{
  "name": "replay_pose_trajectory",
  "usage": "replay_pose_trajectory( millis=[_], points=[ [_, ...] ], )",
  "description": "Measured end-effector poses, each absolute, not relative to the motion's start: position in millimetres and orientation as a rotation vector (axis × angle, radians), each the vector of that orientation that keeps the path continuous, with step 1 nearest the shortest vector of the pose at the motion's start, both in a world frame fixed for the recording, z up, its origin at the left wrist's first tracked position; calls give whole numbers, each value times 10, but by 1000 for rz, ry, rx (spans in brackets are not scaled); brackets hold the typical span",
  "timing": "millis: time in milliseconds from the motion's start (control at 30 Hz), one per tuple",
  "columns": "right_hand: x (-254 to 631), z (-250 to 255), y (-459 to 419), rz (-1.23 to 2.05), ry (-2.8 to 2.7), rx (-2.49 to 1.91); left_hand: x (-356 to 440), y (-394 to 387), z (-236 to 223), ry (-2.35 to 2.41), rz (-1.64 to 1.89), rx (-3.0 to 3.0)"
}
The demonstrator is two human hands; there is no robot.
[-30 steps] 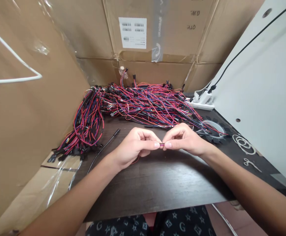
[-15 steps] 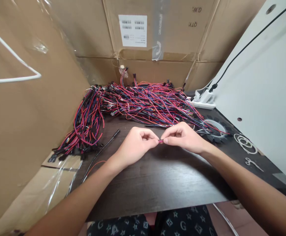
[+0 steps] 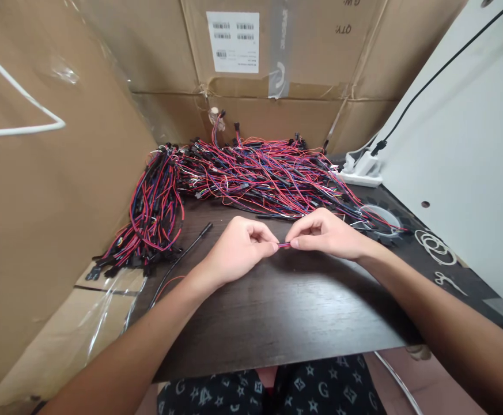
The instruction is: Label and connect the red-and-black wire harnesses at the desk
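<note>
My left hand (image 3: 238, 248) and my right hand (image 3: 324, 233) meet over the dark wooden table (image 3: 277, 311). Between their fingertips they pinch a short piece of red and dark wire with a small connector (image 3: 283, 245). Most of that piece is hidden by my fingers. Behind my right hand lies a large tangled heap of red, blue and black wire harnesses (image 3: 255, 178). A thick bundle of the same wires (image 3: 151, 216) lies left of my left hand. Near my left wrist runs a black cable with a slim tip (image 3: 182, 256).
Cardboard sheets (image 3: 61, 173) wall off the back and left. A white power strip (image 3: 361, 170) and a white panel (image 3: 458, 132) stand at the right. A round toothed disc (image 3: 381, 222) and loops of white cord (image 3: 435, 248) lie on the table's right side.
The whole scene sits slightly higher in the view than a second ago. Both hands keep pinching the wire piece, and a thin orange wire now shows near my left wrist.
</note>
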State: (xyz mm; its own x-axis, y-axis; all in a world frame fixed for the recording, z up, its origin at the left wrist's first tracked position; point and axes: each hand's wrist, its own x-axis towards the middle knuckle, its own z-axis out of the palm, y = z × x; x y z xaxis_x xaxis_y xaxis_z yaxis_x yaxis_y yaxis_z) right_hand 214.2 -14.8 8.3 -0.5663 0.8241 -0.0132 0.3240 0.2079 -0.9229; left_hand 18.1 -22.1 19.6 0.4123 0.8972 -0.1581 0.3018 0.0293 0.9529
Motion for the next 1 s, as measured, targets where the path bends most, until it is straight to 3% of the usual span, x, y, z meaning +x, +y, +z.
replay_pose_trajectory(
  millis=[733, 833, 1000],
  points=[
    [2111, -113, -92, 1678, -1883, -844, 118, -185, 107, 1006, 712, 1236],
    [2102, -61, -126, 1455, -2067, -926, 112, -180, 104, 1034, 695, 1248],
    [1955, 43, -670, 331, -2154, -1238, 112, -179, 98, 1104, 686, 1302]
  ],
)
